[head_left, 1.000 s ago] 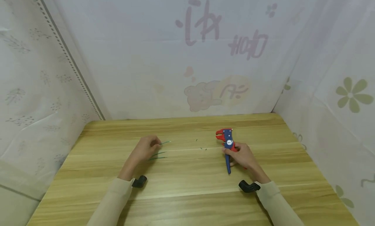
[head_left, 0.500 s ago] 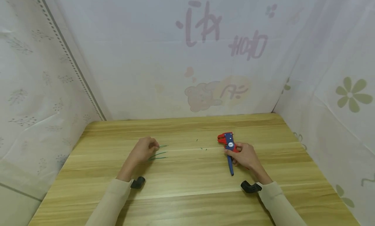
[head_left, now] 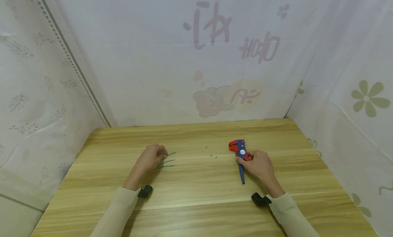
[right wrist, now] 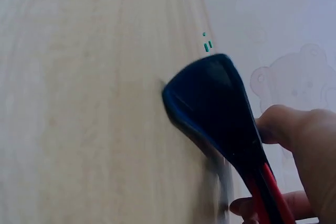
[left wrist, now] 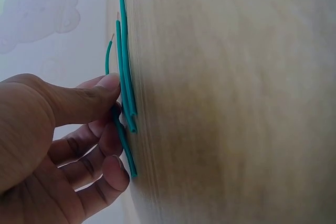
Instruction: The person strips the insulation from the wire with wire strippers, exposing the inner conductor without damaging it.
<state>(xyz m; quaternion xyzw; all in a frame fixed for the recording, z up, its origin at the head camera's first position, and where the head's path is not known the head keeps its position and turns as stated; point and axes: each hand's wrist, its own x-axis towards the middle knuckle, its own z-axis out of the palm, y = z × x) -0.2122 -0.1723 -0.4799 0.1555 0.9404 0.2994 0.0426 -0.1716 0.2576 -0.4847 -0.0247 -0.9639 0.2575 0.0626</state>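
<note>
Between left thumb and fingers, my left hand [head_left: 151,157] pinches a green wire [left wrist: 126,153] with a bare copper tip. Right beside it, two more green wires [left wrist: 128,85] lie close together on the table, each showing bare copper at one end; in the left wrist view the thumb tip overlaps them or nearly touches. On the right, my right hand [head_left: 260,164] holds a red and blue wire stripper [head_left: 241,152] by its handles, with its red nose facing left. The blue handle [right wrist: 210,108] fills the middle of the right wrist view, and most fingers are hidden there.
Several tiny green insulation scraps [head_left: 211,156] lie on the wooden table [head_left: 196,192] between the hands. A patterned cloth [head_left: 147,76] rises behind the table's far edge, with similar cloth at both sides.
My left hand has lowered its wire slightly toward the two lying ones. The right hand and wire stripper have shifted a little nearer and to the right, then nearly stopped.
</note>
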